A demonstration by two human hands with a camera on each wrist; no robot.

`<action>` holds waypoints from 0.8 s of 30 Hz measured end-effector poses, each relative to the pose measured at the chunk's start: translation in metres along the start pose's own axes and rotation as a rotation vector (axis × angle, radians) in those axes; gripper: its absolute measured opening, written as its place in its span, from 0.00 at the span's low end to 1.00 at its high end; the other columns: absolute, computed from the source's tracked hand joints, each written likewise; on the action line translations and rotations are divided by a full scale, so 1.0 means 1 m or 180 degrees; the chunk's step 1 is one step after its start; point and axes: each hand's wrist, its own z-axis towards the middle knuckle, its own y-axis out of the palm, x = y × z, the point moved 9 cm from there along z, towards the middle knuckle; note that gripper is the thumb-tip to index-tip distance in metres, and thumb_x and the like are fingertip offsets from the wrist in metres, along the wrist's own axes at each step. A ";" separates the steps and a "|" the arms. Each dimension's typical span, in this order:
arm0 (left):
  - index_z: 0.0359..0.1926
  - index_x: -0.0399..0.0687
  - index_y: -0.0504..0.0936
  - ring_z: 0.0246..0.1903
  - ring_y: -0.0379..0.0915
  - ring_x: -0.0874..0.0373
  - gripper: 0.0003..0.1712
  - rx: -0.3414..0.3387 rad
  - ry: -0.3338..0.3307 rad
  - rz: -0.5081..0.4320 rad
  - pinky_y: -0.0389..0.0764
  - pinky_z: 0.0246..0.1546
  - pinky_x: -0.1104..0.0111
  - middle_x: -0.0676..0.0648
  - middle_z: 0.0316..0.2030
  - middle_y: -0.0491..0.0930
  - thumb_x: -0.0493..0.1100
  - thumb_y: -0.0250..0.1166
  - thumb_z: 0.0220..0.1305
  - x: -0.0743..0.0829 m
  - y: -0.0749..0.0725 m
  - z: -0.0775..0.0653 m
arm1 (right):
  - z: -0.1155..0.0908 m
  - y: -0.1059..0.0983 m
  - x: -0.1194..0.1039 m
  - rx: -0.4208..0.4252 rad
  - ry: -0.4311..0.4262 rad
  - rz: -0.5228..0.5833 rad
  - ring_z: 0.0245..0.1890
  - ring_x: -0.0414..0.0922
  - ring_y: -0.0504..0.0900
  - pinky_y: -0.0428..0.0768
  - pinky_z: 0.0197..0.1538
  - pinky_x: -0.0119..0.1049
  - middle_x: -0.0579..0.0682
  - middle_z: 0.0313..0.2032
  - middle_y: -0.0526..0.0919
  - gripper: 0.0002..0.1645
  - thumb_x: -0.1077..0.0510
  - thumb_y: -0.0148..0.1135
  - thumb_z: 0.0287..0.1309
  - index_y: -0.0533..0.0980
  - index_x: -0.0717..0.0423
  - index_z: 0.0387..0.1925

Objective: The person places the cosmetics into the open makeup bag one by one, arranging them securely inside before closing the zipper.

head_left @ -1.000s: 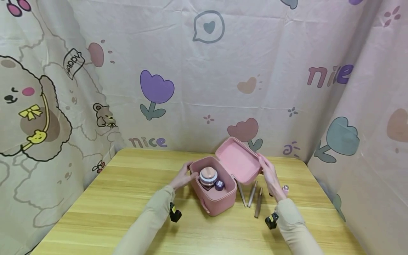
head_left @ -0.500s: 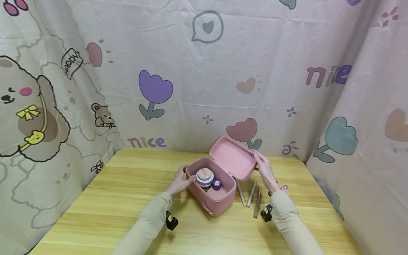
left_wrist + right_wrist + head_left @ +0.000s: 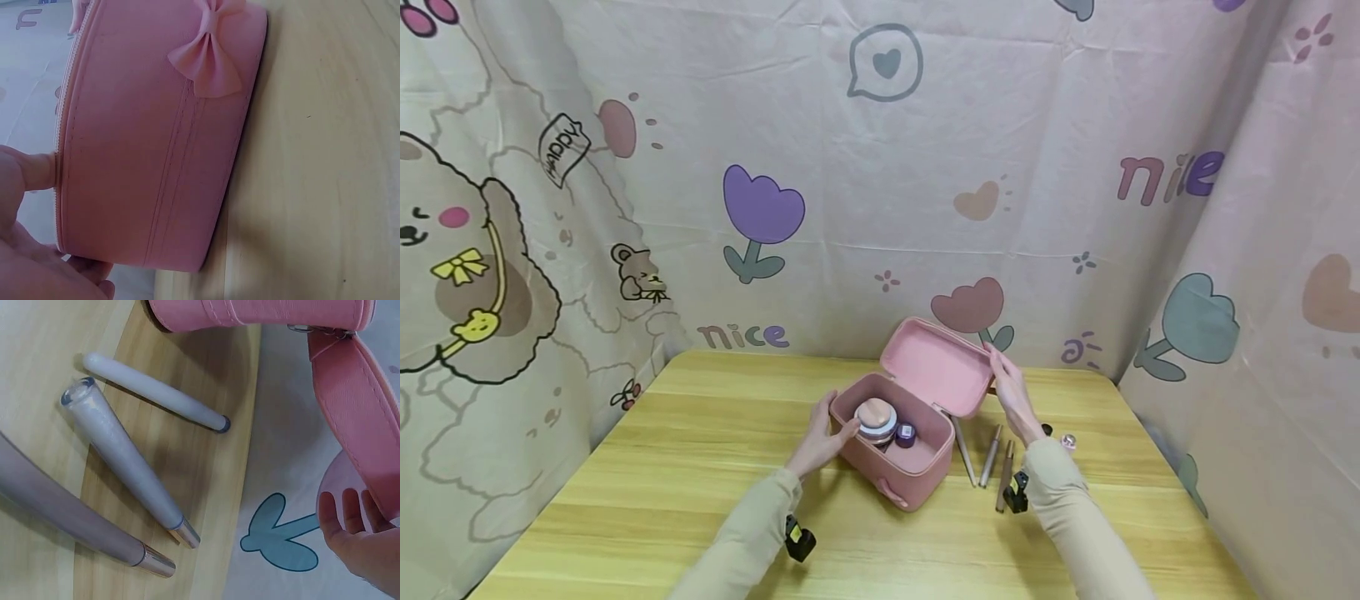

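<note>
A pink cosmetic case (image 3: pixel 880 477) stands on the table with its lid (image 3: pixel 936 367) swung up and back to the right. My left hand (image 3: pixel 817 437) grips its left end, thumb at the zipped rim and fingers around the outer corner. A pink bow (image 3: pixel 212 50) shows on the front in the left wrist view. My right hand (image 3: pixel 1013 392) holds the lid's far right edge; the right wrist view shows fingers (image 3: pixel 353 512) curled at it. Inside lie stacked round containers topped by a beige puff (image 3: pixel 875 412), beside a small dark purple jar (image 3: pixel 906 434).
Right of the case lie a thin white tube (image 3: pixel 156 394), a silvery tube (image 3: pixel 122 450) and a brownish tube (image 3: pixel 69 506) with a metallic end. A small item with a clear faceted top (image 3: pixel 1068 442) stands beyond my right wrist. A patterned curtain (image 3: pixel 865 208) hangs behind the table.
The lid has tipped further back and left, with my right hand moving along with it. The case has shifted slightly left, my left hand keeping its grip.
</note>
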 end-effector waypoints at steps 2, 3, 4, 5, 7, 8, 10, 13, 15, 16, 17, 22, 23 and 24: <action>0.74 0.26 0.51 0.74 0.49 0.27 0.45 0.0059 0.0042 0.0063 0.53 0.75 0.37 0.22 0.73 0.50 0.45 0.63 0.69 0.001 -0.001 -0.001 | -0.002 0.001 -0.001 0.0037 -0.0033 -0.0061 0.78 0.61 0.55 0.64 0.75 0.60 0.61 0.79 0.53 0.36 0.43 0.34 0.80 0.50 0.56 0.79; 0.73 0.25 0.52 0.73 0.50 0.27 0.45 0.0095 0.0058 0.0083 0.54 0.75 0.38 0.22 0.72 0.52 0.45 0.63 0.69 0.001 -0.002 -0.002 | -0.003 0.002 -0.001 0.0071 -0.0035 -0.0096 0.78 0.61 0.54 0.64 0.75 0.60 0.62 0.79 0.52 0.36 0.44 0.34 0.80 0.49 0.56 0.79; 0.73 0.24 0.52 0.72 0.52 0.27 0.45 0.0134 0.0073 0.0112 0.55 0.75 0.38 0.22 0.71 0.53 0.45 0.64 0.68 0.002 -0.003 -0.003 | -0.005 0.002 -0.001 0.0121 -0.0033 -0.0144 0.78 0.62 0.54 0.63 0.75 0.61 0.63 0.79 0.51 0.36 0.45 0.35 0.80 0.47 0.57 0.80; 0.72 0.24 0.53 0.71 0.54 0.27 0.44 0.0171 0.0088 0.0132 0.57 0.75 0.39 0.22 0.70 0.55 0.45 0.64 0.68 0.002 -0.004 -0.004 | -0.008 0.002 0.000 0.0177 -0.0007 -0.0188 0.78 0.62 0.54 0.63 0.75 0.60 0.63 0.79 0.50 0.36 0.46 0.36 0.80 0.46 0.57 0.80; 0.71 0.23 0.55 0.70 0.57 0.27 0.44 0.0239 0.0126 0.0207 0.60 0.73 0.40 0.22 0.68 0.57 0.46 0.65 0.67 0.004 -0.005 -0.006 | -0.014 0.001 0.000 0.0307 0.0053 -0.0263 0.76 0.64 0.57 0.64 0.74 0.61 0.65 0.78 0.50 0.37 0.49 0.40 0.79 0.45 0.59 0.80; 0.71 0.23 0.56 0.69 0.58 0.28 0.44 0.0274 0.0146 0.0243 0.61 0.73 0.40 0.22 0.67 0.58 0.46 0.66 0.67 0.005 -0.005 -0.007 | -0.018 0.001 0.000 0.0377 0.0094 -0.0296 0.75 0.64 0.58 0.64 0.74 0.61 0.66 0.78 0.52 0.38 0.50 0.42 0.78 0.46 0.59 0.79; 0.70 0.23 0.57 0.67 0.61 0.28 0.44 0.0339 0.0154 0.0321 0.64 0.71 0.40 0.23 0.66 0.60 0.47 0.66 0.66 0.006 -0.005 -0.010 | -0.029 0.001 -0.001 0.0479 0.0171 -0.0361 0.72 0.65 0.62 0.66 0.73 0.61 0.67 0.76 0.54 0.39 0.53 0.48 0.75 0.47 0.60 0.79; 0.69 0.24 0.60 0.64 0.66 0.29 0.43 0.0443 0.0184 0.0476 0.68 0.68 0.41 0.24 0.64 0.64 0.48 0.66 0.65 0.007 -0.006 -0.013 | -0.046 0.003 -0.002 0.0564 0.0243 -0.0434 0.68 0.65 0.65 0.68 0.71 0.61 0.68 0.72 0.59 0.41 0.57 0.54 0.69 0.51 0.63 0.77; 0.69 0.25 0.61 0.62 0.68 0.29 0.42 0.0503 0.0172 0.0569 0.70 0.66 0.41 0.24 0.63 0.65 0.49 0.66 0.65 0.008 -0.006 -0.015 | -0.058 0.007 -0.002 0.0529 0.0278 -0.0537 0.67 0.65 0.67 0.71 0.69 0.60 0.68 0.69 0.62 0.40 0.59 0.57 0.66 0.55 0.65 0.74; 0.68 0.25 0.62 0.61 0.68 0.29 0.42 0.0530 0.0162 0.0613 0.71 0.65 0.41 0.25 0.62 0.66 0.49 0.66 0.65 0.008 -0.007 -0.015 | -0.062 0.010 -0.002 0.0476 0.0275 -0.0607 0.65 0.65 0.68 0.72 0.67 0.59 0.68 0.67 0.64 0.38 0.59 0.58 0.65 0.57 0.66 0.73; 0.68 0.26 0.62 0.61 0.69 0.30 0.42 0.0545 0.0143 0.0645 0.71 0.64 0.41 0.25 0.62 0.66 0.50 0.66 0.66 0.008 -0.007 -0.016 | -0.067 0.013 -0.001 0.0395 0.0275 -0.0686 0.64 0.64 0.70 0.74 0.66 0.59 0.68 0.65 0.66 0.37 0.59 0.59 0.65 0.60 0.67 0.71; 0.67 0.27 0.64 0.59 0.70 0.32 0.43 0.0637 0.0039 0.0792 0.72 0.63 0.41 0.28 0.61 0.69 0.55 0.67 0.65 0.008 -0.007 -0.019 | -0.087 0.033 0.000 -0.0182 0.0267 -0.1105 0.59 0.62 0.75 0.78 0.61 0.57 0.67 0.61 0.73 0.36 0.51 0.64 0.64 0.66 0.68 0.66; 0.66 0.27 0.65 0.59 0.70 0.32 0.43 0.0656 0.0019 0.0822 0.72 0.62 0.42 0.28 0.61 0.69 0.56 0.67 0.64 0.008 -0.007 -0.020 | -0.091 0.037 0.000 -0.0266 0.0273 -0.1131 0.60 0.62 0.75 0.79 0.61 0.57 0.67 0.62 0.73 0.37 0.50 0.65 0.64 0.66 0.68 0.66; 0.66 0.27 0.65 0.58 0.71 0.33 0.43 0.0685 0.0008 0.0850 0.73 0.62 0.42 0.29 0.60 0.70 0.57 0.67 0.64 0.008 -0.007 -0.021 | -0.094 0.040 0.000 -0.0326 0.0266 -0.1163 0.60 0.62 0.75 0.79 0.60 0.58 0.66 0.63 0.73 0.39 0.48 0.65 0.63 0.66 0.67 0.67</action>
